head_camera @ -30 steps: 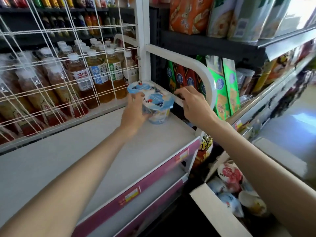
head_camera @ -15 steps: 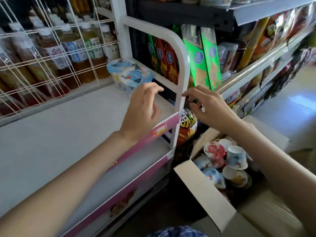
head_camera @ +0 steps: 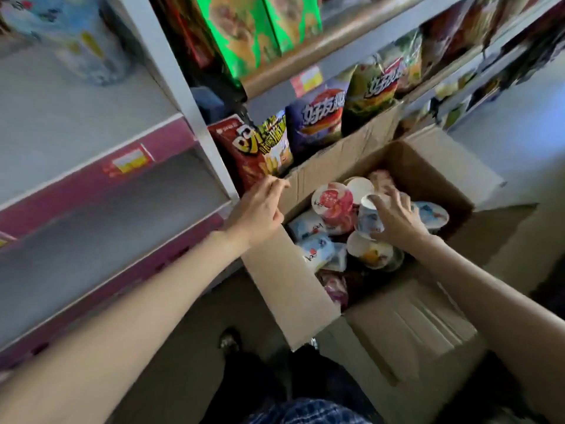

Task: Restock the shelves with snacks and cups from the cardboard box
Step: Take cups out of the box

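Under the right hand [head_camera: 396,220], half-hidden cup [head_camera: 368,217]

Right hand [head_camera: 397,217] moved into box [head_camera: 428,166], gripping cup [head_camera: 368,215].

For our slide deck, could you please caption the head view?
Right hand closes on a cup in the cardboard box; left hand hovers by its flap.

Cardboard box [head_camera: 308,289]: matt brown, creased. Cups [head_camera: 331,203]: glossy printed lids. Snack bags [head_camera: 318,117]: shiny foil-plastic. Shelf [head_camera: 61,117]: smooth grey, matt
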{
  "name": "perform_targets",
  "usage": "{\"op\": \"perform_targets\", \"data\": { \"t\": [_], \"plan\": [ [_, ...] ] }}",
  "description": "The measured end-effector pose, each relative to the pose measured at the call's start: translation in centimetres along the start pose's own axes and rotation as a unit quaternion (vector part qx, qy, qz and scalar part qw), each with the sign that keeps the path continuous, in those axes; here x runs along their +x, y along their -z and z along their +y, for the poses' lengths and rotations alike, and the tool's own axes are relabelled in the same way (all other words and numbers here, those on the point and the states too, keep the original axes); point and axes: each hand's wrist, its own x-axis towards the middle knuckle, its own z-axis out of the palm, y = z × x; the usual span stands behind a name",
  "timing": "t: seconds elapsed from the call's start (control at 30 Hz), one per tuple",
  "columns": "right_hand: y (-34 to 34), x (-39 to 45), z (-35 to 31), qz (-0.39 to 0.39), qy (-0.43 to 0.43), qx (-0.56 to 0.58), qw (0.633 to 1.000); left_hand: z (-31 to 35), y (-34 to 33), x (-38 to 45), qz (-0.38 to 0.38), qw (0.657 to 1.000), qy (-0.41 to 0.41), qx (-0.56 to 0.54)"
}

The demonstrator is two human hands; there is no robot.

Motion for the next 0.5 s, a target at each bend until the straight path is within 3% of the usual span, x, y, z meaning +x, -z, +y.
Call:
{"op": "perform_targets", "data": {
  "t": [0.17, 0.33, 0.5],
  "plan": [
    [-7.2, 3.8, 1.9, -0.03, 0.064, -0.16, 0.985, -0.1, -4.1, -0.2, -0.091, 0.993, 0.063, 0.04],
    [-9.2, 5.4, 4.4, 0.018, 0.084, -0.227, 0.97, 0.1, -8.3, 1.2, -0.153, 0.984, 0.07, 0.06],
    [-9.8, 3.7, 4.9, 0.114, 0.071, 0.014, 0.991, 2.1, -14.0, 4.3, -0.281, 0.949, 0.119, 0.074]
  ]
}}
